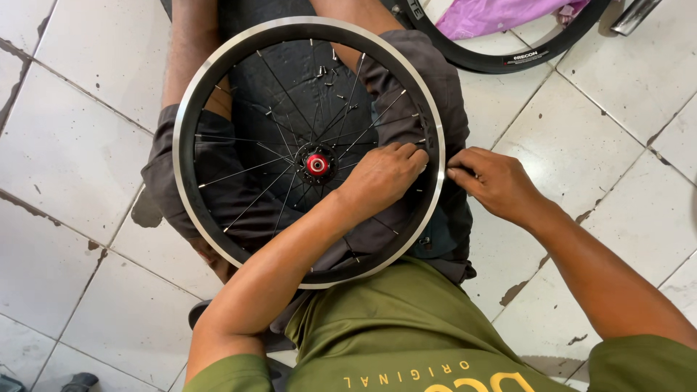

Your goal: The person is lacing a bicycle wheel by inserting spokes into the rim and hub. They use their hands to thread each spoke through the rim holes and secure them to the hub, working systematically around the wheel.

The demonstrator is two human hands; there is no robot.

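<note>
Wheel: a small bicycle wheel (218, 87) with a silver-edged black rim lies flat across the person's lap, filling the middle of the view.
Hub: a red-capped hub (316, 165) sits at the wheel's centre, thin spokes (239, 171) fanning out from it.
Left hand: the left hand (383, 174) reaches in over the spokes; its fingers are curled nearly closed against the inner side of the rim at about 3 o'clock from the hub. What they pinch is too small to tell.
Right hand: the right hand (494, 181) is just outside the rim at the same 3 o'clock spot, fingertips bunched and touching the rim's outer edge, just beside the left hand.
Loose parts: small dark bits (330, 76) lie on the dark cloth at 12 o'clock inside the wheel.
Tyre: a black tyre (501, 62) rests on the tiled floor (72, 145) at 1 o'clock, with pink plastic (501, 14) inside it.
</note>
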